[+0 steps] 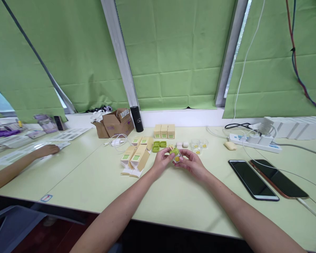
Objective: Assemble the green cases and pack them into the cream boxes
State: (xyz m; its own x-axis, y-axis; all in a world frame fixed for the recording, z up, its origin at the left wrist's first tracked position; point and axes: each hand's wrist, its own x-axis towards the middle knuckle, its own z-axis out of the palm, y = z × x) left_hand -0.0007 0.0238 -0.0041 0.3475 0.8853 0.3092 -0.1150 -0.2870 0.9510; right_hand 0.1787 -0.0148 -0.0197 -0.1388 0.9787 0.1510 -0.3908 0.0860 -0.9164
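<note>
Both hands meet over the table around a small container (177,157) with a green lid and a clear body bearing a yellow sticker. My left hand (161,163) is closed at its lid side, and my right hand (194,163) pinches the clear body. A loop sticks up from the lid. Just beyond my left hand sit several green lids (156,147). A pink piece (179,144) and a white piece (185,144) lie behind the container. Several clear cups (196,150) with yellow stickers stand beyond my right hand. Open cardboard boxes (140,156) with green squares lie to the left.
Three closed small boxes (164,131) stand at the back. Further left are a brown carton (117,123) and a black bottle (137,119). Two phones (253,180), a power strip (255,142) and cables occupy the right. Another person's hand (46,150) rests on sheets at far left.
</note>
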